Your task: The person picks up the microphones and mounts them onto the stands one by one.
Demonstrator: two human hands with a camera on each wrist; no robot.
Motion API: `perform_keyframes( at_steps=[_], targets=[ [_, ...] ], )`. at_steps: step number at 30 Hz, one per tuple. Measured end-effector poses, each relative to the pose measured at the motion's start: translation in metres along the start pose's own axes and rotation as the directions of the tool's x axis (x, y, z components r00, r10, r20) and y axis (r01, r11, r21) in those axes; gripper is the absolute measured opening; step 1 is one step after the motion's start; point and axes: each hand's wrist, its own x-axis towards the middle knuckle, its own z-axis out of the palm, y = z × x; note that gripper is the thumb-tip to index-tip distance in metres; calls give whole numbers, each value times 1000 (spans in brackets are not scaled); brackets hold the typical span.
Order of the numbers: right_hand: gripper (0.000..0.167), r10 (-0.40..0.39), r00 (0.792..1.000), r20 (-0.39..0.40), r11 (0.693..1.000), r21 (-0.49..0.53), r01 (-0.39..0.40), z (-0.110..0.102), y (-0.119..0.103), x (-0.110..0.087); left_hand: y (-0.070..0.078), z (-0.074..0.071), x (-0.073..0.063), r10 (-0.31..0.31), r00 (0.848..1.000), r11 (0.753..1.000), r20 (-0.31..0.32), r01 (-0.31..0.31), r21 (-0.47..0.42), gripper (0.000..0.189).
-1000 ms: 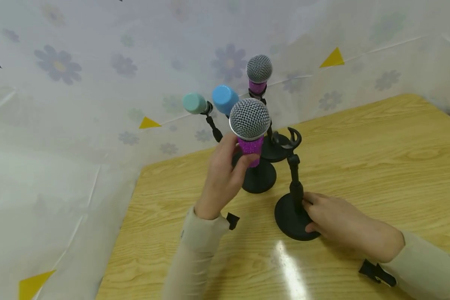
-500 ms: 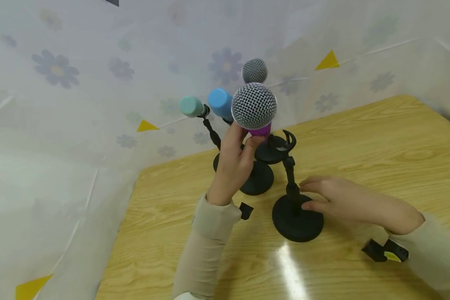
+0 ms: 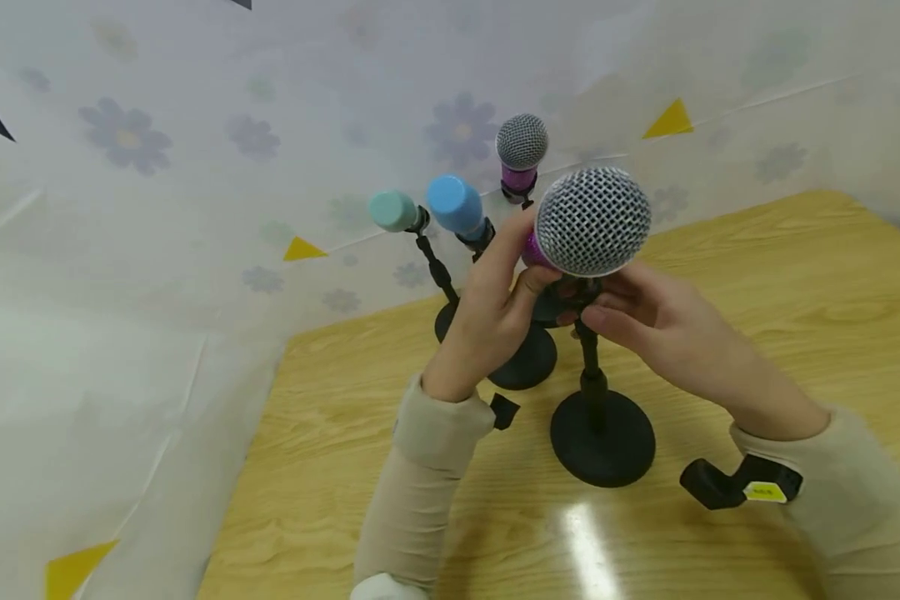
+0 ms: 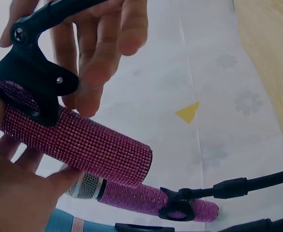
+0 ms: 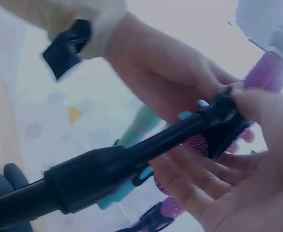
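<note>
My left hand (image 3: 487,321) grips the purple rhinestone-covered microphone (image 3: 594,221), its silver mesh head facing up toward the head camera. In the left wrist view, the black clip (image 4: 39,72) of a microphone stand (image 3: 603,442) sits around the microphone's sparkling handle (image 4: 93,145). My right hand (image 3: 690,350) is at the top of that stand, thumb on the near side of the clip and fingers behind it. In the right wrist view, the stand's dark pole (image 5: 165,140) runs up to the clip between both hands. The stand's round base rests on the table.
Behind stand several other microphones on black stands: one with a teal end (image 3: 392,211), one with a blue end (image 3: 455,204), and a purple one with a silver head (image 3: 522,142). A flower-printed sheet (image 3: 195,250) hangs behind the wooden table (image 3: 330,417).
My left hand has carried the microphone rightward to the top of the front stand. My right hand has left the stand's base and risen to its clip.
</note>
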Motion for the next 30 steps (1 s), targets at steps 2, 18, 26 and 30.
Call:
perform_keyframes(
  at_steps=[2, 18, 26, 30],
  targets=[
    [46, -1, 1000, -11, 1000, 12, 1, 2, -1, 1, 0, -1, 0, -2, 1000, 1000, 31, 3, -31, 61],
    [31, -38, 998, -57, 996, -89, 32, 6, 1, 2, 8, -18, -2, -9, 971, 998, 238, -7, 68, 81],
    [30, 9, 995, -100, 985, -169, -26, 9, 2, 0, 17, -6, -2, -127, 980, 976, 152, 97, 193, 87],
    [26, -18, 993, -116, 985, -175, -2, 9, 2, 1, 20, -7, -2, -123, 983, 955, 138, 80, 285, 85]
  ],
)
